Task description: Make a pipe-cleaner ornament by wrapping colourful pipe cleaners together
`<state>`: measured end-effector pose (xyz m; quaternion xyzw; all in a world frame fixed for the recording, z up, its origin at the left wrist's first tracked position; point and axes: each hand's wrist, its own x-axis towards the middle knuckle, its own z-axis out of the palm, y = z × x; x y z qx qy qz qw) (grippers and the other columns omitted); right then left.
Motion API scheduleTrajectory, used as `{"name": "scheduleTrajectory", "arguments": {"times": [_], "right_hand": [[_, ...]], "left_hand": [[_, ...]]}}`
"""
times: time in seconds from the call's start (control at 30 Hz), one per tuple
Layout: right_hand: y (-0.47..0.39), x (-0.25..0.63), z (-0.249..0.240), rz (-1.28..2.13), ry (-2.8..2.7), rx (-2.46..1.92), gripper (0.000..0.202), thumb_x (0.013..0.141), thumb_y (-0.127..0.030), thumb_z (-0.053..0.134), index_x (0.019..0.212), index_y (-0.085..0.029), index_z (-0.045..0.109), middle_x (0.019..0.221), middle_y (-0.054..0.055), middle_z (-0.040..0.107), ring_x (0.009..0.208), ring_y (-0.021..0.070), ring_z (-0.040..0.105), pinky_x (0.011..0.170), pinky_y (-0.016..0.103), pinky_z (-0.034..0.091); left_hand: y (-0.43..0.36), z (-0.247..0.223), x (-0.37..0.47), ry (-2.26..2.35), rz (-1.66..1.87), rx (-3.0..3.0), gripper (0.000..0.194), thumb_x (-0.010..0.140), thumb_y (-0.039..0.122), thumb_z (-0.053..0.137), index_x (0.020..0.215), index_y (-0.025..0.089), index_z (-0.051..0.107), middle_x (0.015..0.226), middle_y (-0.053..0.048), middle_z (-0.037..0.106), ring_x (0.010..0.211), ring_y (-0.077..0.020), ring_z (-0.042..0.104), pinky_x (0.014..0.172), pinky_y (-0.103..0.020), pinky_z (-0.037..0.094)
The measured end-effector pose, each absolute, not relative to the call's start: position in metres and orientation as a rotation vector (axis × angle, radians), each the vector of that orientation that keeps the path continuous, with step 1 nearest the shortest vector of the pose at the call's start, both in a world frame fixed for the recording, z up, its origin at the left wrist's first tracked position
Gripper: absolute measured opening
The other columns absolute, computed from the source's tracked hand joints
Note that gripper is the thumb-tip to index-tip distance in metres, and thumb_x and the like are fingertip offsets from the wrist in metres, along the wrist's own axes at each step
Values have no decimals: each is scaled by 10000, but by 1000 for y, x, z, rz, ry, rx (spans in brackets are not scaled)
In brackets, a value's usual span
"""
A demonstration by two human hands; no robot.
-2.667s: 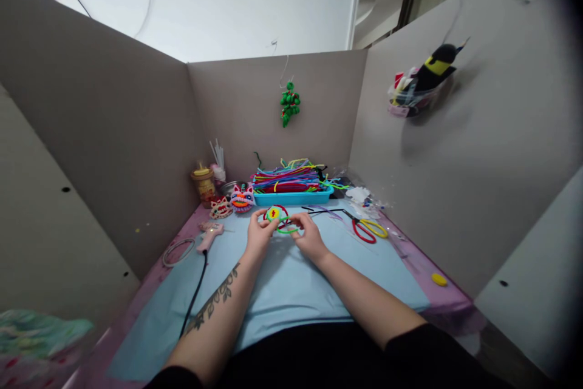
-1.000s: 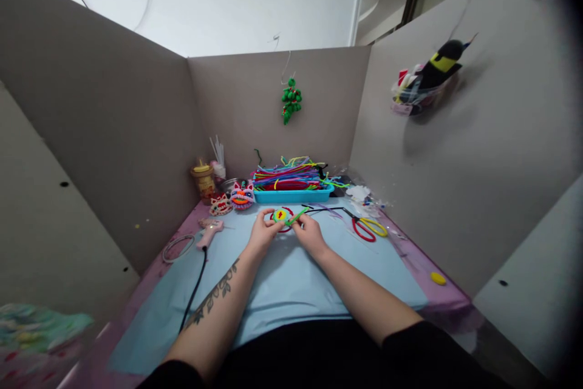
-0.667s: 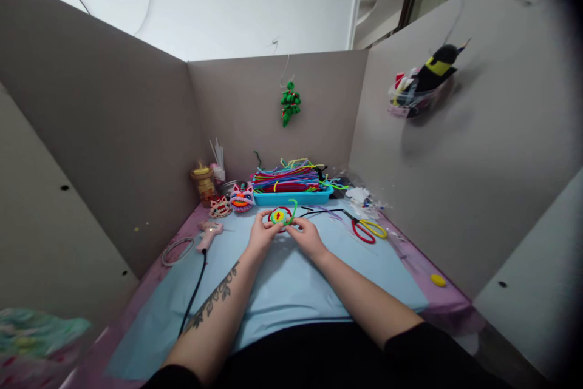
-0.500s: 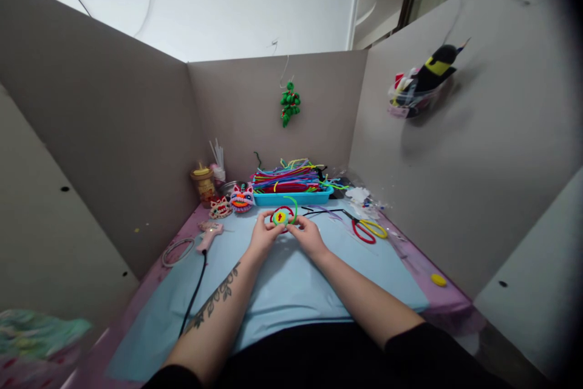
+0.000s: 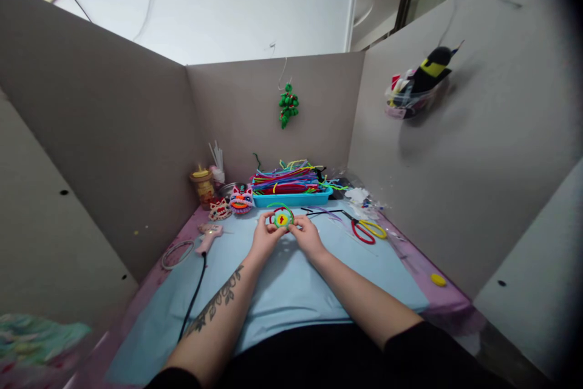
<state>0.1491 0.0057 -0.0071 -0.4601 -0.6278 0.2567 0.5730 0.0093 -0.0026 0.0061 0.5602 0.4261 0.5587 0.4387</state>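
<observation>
Between my hands, above the blue mat, is a small round pipe-cleaner piece (image 5: 282, 219). It has a red mark on a yellow centre, a pale ring around that and green at the rim. A loose green strand arcs over its top, and red shows behind its left side. My left hand (image 5: 265, 234) pinches the piece at its left and lower edge. On the right and lower edge, the fingers of my right hand (image 5: 306, 234) are closed on the rim and the green pipe cleaner. The fingertips behind the piece are hidden.
A blue tray (image 5: 291, 199) of pipe cleaners stands at the back. Red-and-yellow-handled scissors (image 5: 368, 230) lie right. On the left are a pink glue gun (image 5: 210, 238) with a black cord, two lion-head figures (image 5: 241, 199) and a brown cup (image 5: 203, 187). Grey panels (image 5: 273, 134) enclose the table.
The loose green strand has swung from the right side of the round piece to over its top, lying closer to the rim. Both hands stay in nearly the same place.
</observation>
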Motion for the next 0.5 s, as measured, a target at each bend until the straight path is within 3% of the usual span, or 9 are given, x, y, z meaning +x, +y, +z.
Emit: {"name": "scheduleTrajectory", "arguments": {"times": [0.27,0.5], "right_hand": [[13,147,-15,584,-1485,-1264,200,727,-289,554,561,-180,580,1235,99,506,1161,271,401,1009,425,281],[10,151,-8,580,-1446,-1129,221,726,-375,585,609,-191,613,1122,100,540,1072,242,480,987,393,313]], "left_hand": [[-5,6,10,1081,1425,1510,550,618,253,709,1081,173,424,523,91,500,450,-82,454,485,-190,332],[-3,8,8,1146,1459,1384,546,611,305,722,1055,185,429,516,88,516,439,-80,461,486,-187,343]]}}
